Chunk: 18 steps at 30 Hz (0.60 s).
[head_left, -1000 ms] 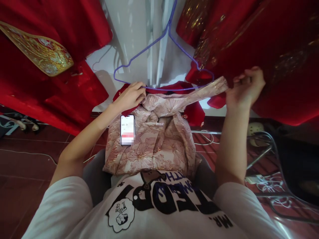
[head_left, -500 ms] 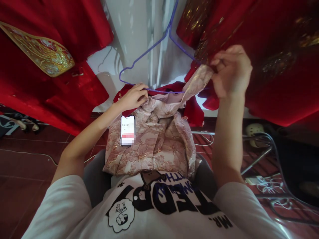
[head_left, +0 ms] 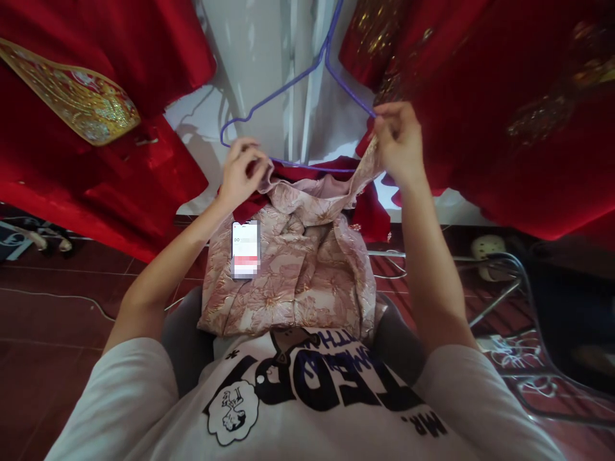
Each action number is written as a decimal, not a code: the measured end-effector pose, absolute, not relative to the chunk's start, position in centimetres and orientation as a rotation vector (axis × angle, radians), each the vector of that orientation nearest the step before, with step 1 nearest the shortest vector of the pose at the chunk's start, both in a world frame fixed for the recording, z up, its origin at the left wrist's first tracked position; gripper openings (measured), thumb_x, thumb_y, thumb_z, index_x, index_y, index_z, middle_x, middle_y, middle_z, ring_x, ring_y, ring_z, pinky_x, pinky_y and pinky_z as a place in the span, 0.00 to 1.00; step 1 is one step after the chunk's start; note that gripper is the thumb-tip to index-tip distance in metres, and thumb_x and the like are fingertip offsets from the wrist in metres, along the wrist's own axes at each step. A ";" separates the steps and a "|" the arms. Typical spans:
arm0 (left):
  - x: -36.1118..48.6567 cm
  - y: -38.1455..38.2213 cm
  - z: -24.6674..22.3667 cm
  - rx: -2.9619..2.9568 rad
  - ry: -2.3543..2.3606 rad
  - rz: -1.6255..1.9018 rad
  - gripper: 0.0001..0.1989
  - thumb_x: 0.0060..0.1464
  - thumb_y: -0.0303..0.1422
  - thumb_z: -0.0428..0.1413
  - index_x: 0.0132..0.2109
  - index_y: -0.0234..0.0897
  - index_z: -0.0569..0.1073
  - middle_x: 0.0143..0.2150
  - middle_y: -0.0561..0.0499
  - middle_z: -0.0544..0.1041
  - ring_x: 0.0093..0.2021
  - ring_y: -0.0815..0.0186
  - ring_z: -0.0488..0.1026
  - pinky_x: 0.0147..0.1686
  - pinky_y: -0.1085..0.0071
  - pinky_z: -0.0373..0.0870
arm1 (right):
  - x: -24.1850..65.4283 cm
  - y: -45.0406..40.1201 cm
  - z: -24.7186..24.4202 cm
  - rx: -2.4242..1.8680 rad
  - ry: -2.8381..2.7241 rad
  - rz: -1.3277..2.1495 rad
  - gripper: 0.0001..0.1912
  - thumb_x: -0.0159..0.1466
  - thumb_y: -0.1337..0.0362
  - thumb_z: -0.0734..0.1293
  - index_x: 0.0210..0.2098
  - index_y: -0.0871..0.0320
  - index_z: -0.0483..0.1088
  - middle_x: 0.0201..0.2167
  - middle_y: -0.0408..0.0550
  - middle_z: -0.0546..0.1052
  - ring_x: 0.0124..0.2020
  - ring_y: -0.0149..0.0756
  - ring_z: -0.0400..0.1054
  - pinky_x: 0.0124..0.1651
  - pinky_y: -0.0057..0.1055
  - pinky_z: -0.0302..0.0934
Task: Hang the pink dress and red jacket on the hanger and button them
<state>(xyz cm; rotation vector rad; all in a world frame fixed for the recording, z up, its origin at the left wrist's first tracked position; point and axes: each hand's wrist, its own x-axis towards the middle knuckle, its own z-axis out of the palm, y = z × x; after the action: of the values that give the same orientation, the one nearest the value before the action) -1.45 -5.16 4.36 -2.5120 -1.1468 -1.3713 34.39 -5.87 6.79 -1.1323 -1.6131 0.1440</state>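
A pink floral brocade garment point(head_left: 283, 282) lies over my lap, its upper edge raised towards a purple clothes hanger point(head_left: 288, 93). At the hanger's left end, my left hand point(head_left: 243, 169) has its fingers curled on the garment's top edge. My right hand point(head_left: 401, 141) pinches the raised strap-like end of the garment, close against the hanger's right arm. The hanger's bottom bar runs behind the upper edge of the cloth, over darker red fabric. On the left part of the garment rests a phone point(head_left: 245, 250) with a lit screen.
Red garments with gold decoration point(head_left: 91, 102) hang at the left, and more red cloth point(head_left: 480, 128) hangs at the right. A black chair point(head_left: 567, 307) with a metal frame stands at the right, near white cables point(head_left: 512, 352) and a pale clog point(head_left: 489, 256).
My right hand has moved left and slightly down to the hanger's right arm, bringing the garment's end along. My left hand has shifted left and up towards the hanger's left end.
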 end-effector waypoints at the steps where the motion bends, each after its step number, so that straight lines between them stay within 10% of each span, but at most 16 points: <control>1: -2.2 -4.6 4.4 -2.359 -1.270 -1.462 0.03 0.66 0.33 0.58 0.42 0.40 0.75 0.54 0.46 0.75 0.57 0.58 0.73 0.61 0.54 0.73 | 34.3 -5.7 6.8 -1.138 -1.595 0.114 0.08 0.74 0.67 0.61 0.50 0.55 0.68 0.38 0.48 0.75 0.37 0.38 0.72 0.46 0.39 0.68; 7: -6.9 -0.9 5.9 -2.036 -2.052 -1.441 0.08 0.54 0.20 0.65 0.36 0.35 0.76 0.30 0.57 0.75 0.33 0.71 0.73 0.45 0.63 0.79 | 34.3 -6.5 7.1 -1.164 -1.599 -0.023 0.09 0.73 0.63 0.64 0.50 0.54 0.73 0.37 0.47 0.74 0.37 0.38 0.67 0.47 0.38 0.64; 18: -4.3 2.8 11.5 -2.061 -2.562 -1.429 0.13 0.56 0.15 0.59 0.30 0.35 0.68 0.14 0.67 0.62 0.24 0.77 0.64 0.41 0.68 0.80 | 33.9 -7.5 7.9 -1.215 -1.582 -0.033 0.09 0.71 0.61 0.65 0.48 0.52 0.75 0.36 0.46 0.77 0.35 0.38 0.69 0.44 0.36 0.64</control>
<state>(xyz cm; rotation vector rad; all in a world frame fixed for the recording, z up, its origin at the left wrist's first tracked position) -4.29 2.81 11.51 -2.0608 -2.5619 -1.4288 33.87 -7.51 7.87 -1.2150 -1.5815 -0.0325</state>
